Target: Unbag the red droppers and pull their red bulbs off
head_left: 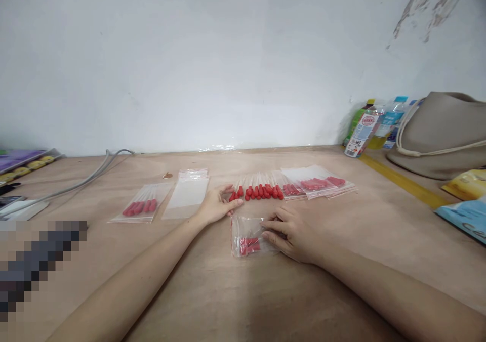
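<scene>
**Two bare hands at a bench of red-tipped droppers**

Forearms reach in from the bottom edge across a pale wooden bench (212,291). The right hand (294,236) lies palm down on a small clear bag (248,237) that holds red-bulbed droppers; its fingers (273,226) are held close together, pressing the bag's right side flat against the bench. The left hand (217,205) rests just beyond it, fingers loosely curled and narrow, fingertips touching the left end of a row of loose droppers (258,190) with red bulbs. Whether it grips one cannot be told.

Right of that row lie filled bags (319,182), overlapping. Left of the left hand lies a stack of empty clear bags (188,193), then another filled bag (142,205). A grey cable (87,177) runs along the far left. By the wall at the right stand drink bottles (364,129); their label writing is too small to read. A beige bag (444,132) with a cord sits beside them.
</scene>
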